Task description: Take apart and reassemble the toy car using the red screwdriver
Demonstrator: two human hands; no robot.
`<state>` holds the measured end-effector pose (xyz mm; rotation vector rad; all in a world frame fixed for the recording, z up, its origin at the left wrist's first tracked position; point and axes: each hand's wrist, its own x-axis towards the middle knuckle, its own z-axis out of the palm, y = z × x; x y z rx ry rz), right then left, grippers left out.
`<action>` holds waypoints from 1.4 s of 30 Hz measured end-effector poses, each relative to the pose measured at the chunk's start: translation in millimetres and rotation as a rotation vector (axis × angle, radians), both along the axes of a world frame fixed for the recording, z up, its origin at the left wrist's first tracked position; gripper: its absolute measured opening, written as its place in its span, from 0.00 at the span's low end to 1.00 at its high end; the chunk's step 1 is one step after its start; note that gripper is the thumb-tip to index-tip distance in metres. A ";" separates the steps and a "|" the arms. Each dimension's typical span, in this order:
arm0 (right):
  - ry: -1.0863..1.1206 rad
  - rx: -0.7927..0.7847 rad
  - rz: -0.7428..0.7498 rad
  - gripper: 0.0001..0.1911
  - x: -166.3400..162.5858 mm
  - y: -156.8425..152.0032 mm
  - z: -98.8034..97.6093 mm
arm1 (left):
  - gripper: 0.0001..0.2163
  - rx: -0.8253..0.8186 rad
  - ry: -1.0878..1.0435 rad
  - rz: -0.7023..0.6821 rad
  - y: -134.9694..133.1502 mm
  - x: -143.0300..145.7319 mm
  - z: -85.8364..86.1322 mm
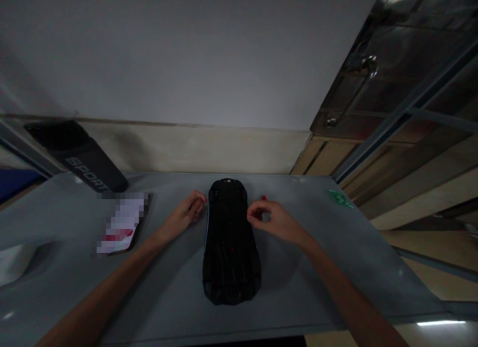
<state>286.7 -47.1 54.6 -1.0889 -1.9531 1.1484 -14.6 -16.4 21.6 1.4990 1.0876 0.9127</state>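
On the grey table (298, 287) a black toy car (230, 247) lies upside down, intact, between both hands, the left hand (185, 213) curled at its far-left edge, the right hand (274, 220) pinching fingertips empty beside a small red bit (264, 198).

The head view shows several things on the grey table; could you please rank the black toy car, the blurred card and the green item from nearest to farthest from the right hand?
From the right hand:
1. Black toy car, just to its left, fingertips at its far end.
2. Green item, off to the right near the table's far edge.
3. Blurred card, far left, beyond the left hand.
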 end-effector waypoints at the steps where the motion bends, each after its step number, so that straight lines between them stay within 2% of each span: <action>1: 0.001 -0.003 -0.001 0.07 0.0 -0.1 -0.3 | 0.17 0.045 -0.010 -0.024 -0.5 0.5 1.6; 3: -0.001 -0.012 0.000 0.07 0.1 -0.6 -0.9 | 0.10 0.132 0.000 -0.051 -0.6 0.4 4.5; 6: 0.010 -0.027 0.023 0.08 0.9 -1.2 -1.7 | 0.07 0.171 0.039 -0.037 2.1 -3.4 5.8; 9: 0.021 -0.041 0.044 0.09 2.7 -0.8 -2.5 | 0.08 0.103 0.028 -0.005 6.0 -9.8 4.3; 13: 0.029 -0.052 0.049 0.10 5.5 1.1 -4.4 | 0.17 -0.007 -0.007 0.058 7.4 -15.4 5.9; 18: 0.043 -0.076 0.073 0.11 5.8 1.4 -6.0 | 0.18 0.011 0.059 0.081 3.9 -13.2 11.2; 24: 0.052 -0.097 0.035 0.12 3.8 1.4 -8.1 | 0.17 0.023 0.059 0.125 7.2 -14.6 4.6; 31: 0.195 -0.240 -0.044 0.14 -4.6 -1.5 -11.0 | 0.17 0.047 0.034 0.058 9.2 -18.6 5.1; 34: 0.222 -0.345 -0.105 0.14 -9.5 -3.5 -12.2 | 0.14 0.061 0.035 0.051 9.7 -15.6 5.0; 38: 0.250 -0.434 -0.147 0.16 -13.1 -4.2 -15.2 | 0.05 0.119 0.071 0.020 10.8 -14.2 3.9; 42: 0.263 -0.465 -0.158 0.18 -13.7 -3.9 -16.9 | 0.06 0.158 0.158 -0.032 11.0 -17.8 2.5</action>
